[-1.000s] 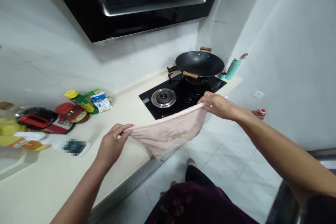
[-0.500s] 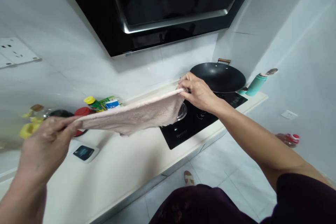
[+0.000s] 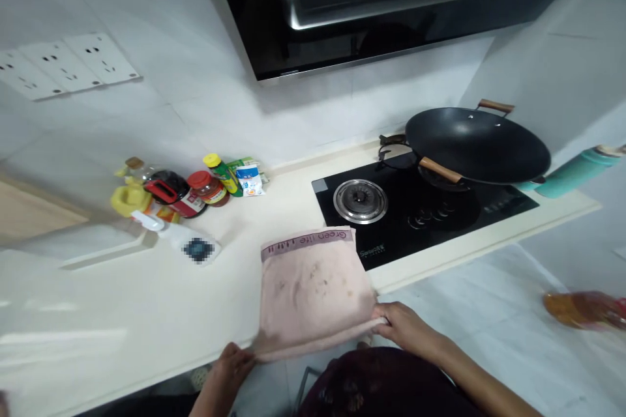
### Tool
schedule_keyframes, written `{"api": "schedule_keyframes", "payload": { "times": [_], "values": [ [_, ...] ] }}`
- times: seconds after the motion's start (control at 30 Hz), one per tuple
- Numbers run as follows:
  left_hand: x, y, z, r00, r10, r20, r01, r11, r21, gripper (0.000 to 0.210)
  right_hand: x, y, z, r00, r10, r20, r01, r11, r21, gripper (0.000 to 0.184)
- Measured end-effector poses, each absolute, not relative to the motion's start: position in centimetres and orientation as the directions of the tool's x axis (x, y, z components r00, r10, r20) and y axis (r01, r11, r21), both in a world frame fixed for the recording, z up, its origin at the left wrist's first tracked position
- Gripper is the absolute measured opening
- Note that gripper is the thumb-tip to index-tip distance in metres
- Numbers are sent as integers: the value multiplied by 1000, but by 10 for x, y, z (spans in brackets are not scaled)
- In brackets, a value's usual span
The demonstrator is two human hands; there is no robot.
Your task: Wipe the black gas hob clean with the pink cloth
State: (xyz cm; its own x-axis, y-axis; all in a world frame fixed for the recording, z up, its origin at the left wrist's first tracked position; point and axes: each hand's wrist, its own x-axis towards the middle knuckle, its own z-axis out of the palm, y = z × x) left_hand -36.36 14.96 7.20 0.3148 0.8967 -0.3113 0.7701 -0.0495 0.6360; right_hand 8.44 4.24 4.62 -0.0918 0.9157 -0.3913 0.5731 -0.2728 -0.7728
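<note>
A pale pink towel (image 3: 313,287) with dark spots and a purple "Green life" band along its far edge is spread between my hands. Its far part reaches over the counter (image 3: 205,313) and the corner of the cooktop (image 3: 391,208); its near edge hangs past the counter's front. My left hand (image 3: 232,365) pinches the near left corner. At the near right corner, my right hand (image 3: 398,326) grips the cloth with thumb and fingers.
On the cooktop's right side sits a black wok (image 3: 479,143), beside a teal bottle (image 3: 577,172). Along the wall stand a spray bottle (image 3: 180,234), a red-lidded jar (image 3: 208,187), a yellow-capped container (image 3: 222,174) and a dark sauce bottle (image 3: 176,192). The black range hood (image 3: 391,6) hangs above.
Both hands have come down and back towards my body with the towel. Formerly stretched in the air, it now lies spread lower, with its printed band showing. The view has shifted left.
</note>
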Motion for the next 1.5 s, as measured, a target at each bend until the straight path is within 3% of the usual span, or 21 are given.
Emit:
{"api": "schedule_keyframes", "payload": {
  "times": [0.1,0.23,0.4,0.5,0.77,1.07,1.23,1.33,1.5],
  "values": [
    [-361,170,70,310,900,-306,781,-57,623,43,94,66,44,-69,907,-416,561,-310,-768,14],
    [-340,239,82,230,963,-143,777,-94,623,36,115,138,58,17,958,-287,526,-252,-812,16],
    [-309,306,72,35,996,77,782,-76,619,49,126,208,65,328,944,-31,418,-175,-891,22],
    [-297,299,48,-59,990,125,784,-31,620,56,135,195,42,346,938,13,410,-138,-902,26],
    [-288,250,-3,-142,986,-89,803,167,572,55,159,94,-26,258,915,-309,362,-388,-848,37],
    [-249,287,6,-328,877,-352,750,468,467,58,141,102,-23,116,953,-279,483,-300,-823,33],
    [-225,293,35,-199,850,-488,560,507,655,36,150,98,-24,92,944,-317,369,-328,-870,34],
    [-201,290,54,-97,867,-489,419,481,770,51,158,96,-19,82,935,-346,275,-355,-893,33],
    [-129,268,69,164,847,-506,230,467,854,83,167,92,-12,68,938,-341,232,-347,-909,31]
  ]
}}
